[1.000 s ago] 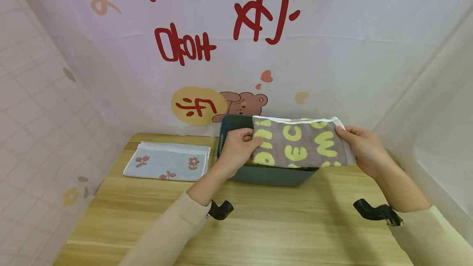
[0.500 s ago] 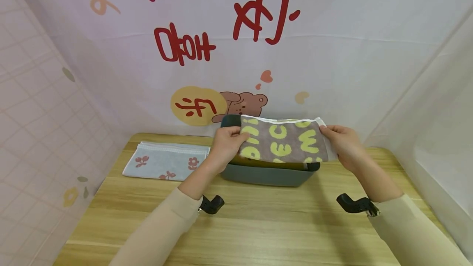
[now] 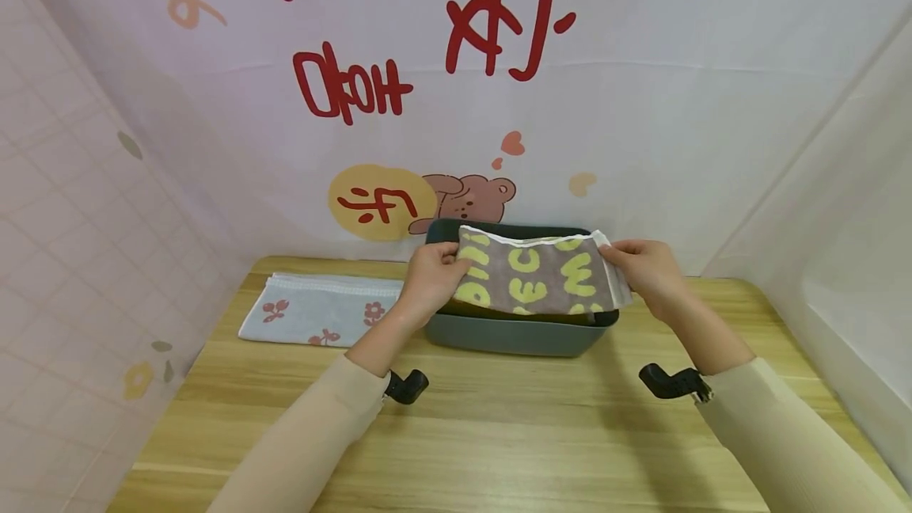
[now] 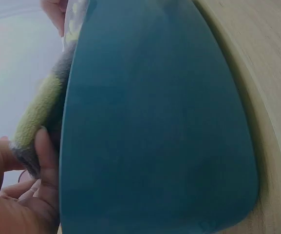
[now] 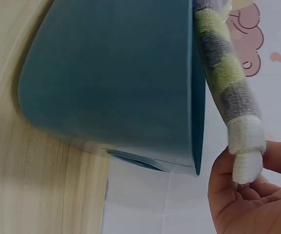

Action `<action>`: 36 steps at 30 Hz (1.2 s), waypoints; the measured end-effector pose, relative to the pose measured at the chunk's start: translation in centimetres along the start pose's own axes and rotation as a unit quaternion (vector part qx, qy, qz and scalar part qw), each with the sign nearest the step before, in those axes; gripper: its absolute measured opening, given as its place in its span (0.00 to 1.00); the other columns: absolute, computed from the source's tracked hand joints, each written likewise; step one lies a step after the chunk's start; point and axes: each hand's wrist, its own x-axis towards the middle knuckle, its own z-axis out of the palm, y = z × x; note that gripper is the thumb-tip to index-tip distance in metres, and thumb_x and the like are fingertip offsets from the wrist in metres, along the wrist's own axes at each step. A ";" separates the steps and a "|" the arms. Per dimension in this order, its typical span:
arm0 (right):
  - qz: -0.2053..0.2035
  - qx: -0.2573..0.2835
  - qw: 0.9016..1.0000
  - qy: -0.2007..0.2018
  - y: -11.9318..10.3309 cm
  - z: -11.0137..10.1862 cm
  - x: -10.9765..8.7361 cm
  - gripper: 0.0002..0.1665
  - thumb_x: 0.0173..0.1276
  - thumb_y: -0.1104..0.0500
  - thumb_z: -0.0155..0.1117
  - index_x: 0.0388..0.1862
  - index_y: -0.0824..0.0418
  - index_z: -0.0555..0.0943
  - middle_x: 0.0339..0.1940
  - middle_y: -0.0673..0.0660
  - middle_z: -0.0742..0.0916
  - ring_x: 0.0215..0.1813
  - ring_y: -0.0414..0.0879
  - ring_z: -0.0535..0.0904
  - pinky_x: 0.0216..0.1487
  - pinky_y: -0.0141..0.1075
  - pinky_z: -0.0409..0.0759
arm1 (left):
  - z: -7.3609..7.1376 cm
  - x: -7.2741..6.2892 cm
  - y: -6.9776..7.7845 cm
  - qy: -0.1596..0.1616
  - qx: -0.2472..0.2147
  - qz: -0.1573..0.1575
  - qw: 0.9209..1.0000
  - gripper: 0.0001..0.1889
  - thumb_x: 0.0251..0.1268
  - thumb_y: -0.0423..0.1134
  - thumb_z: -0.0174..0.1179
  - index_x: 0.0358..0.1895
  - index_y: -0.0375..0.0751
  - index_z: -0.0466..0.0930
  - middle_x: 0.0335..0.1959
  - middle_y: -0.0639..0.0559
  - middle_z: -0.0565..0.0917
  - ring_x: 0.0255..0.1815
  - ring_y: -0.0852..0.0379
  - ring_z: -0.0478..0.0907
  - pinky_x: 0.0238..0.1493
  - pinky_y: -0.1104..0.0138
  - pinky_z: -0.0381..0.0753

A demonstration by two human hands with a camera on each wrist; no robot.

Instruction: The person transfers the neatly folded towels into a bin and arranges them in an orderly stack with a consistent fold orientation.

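Note:
A folded grey-brown towel (image 3: 534, 274) with yellow letters and a white edge is stretched between both hands, over the mouth of a dark teal bin (image 3: 520, 337). The left hand (image 3: 431, 277) pinches its left end, thumb on top. At the right end, the right hand (image 3: 651, 271) grips the white-banded corner. In the left wrist view, thumb and fingers close round the towel's rolled end (image 4: 40, 112) beside the bin wall (image 4: 155, 117). The right wrist view shows the towel's white end (image 5: 247, 146) between thumb and fingers, just outside the bin rim. Something yellowish inside the bin is mostly hidden.
A folded pale blue towel (image 3: 321, 311) with pink flowers lies on the wooden table (image 3: 499, 434), left of the bin. Behind stands a white curtain (image 3: 641, 133) with printed red characters and a bear, close to the bin's back.
Both hands have carried the lettered towel leftward, from the bin's right part to over its middle, and slightly lower. The bin and blue towel stay in place.

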 end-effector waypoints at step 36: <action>-0.103 -0.174 0.978 0.058 -0.4 3.8 1.1 0.23 0.80 0.62 0.57 0.62 0.81 0.78 0.56 0.76 0.85 0.54 0.67 0.84 0.51 0.54 0.85 | 0.8 0.5 -0.5 0.006 0.259 0.027 0.965 0.07 0.73 0.25 0.57 0.34 0.32 0.80 0.13 0.53 0.63 0.10 0.59 0.55 0.16 0.68 0.55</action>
